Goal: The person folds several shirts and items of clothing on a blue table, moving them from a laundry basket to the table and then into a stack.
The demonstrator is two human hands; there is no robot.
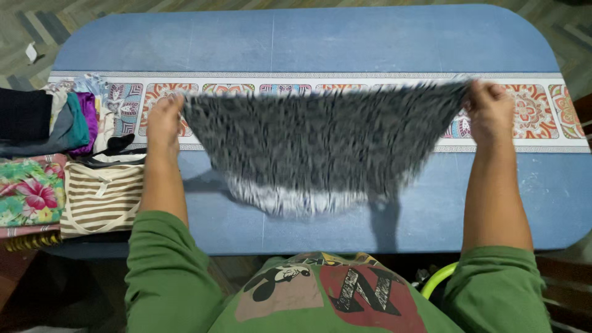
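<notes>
- Grey-and-black speckled garment (320, 139), blurred in the picture, hangs stretched in the air between the two hands, above the middle of the blue worktop (394, 43); its pale lower edge sags toward the near side.
- Left hand (164, 120) is closed on the garment's left top corner, fingers curled over the cloth.
- Right hand (490, 111) is closed on the right top corner in the same way, so both grips pinch fabric.
- Patterned runner (536, 114) crosses the worktop from left to right, behind the cloth.
- Folded clothes lie at the left edge: a dark and teal pile (43, 123) farther off, a striped top (102, 197) nearer, and a flowered piece (31, 191) left of it.
- Judged risk: each grip holds only a corner, so a sharp shake could pull the cloth out of one hand and let it drop in a heap.
- Judged risk: the left hand works just beside the striped top, and a swinging hem could brush it or drag the piles askew.
- Judged risk: uneven tension between the hands could lay the garment down crooked or creased.
</notes>
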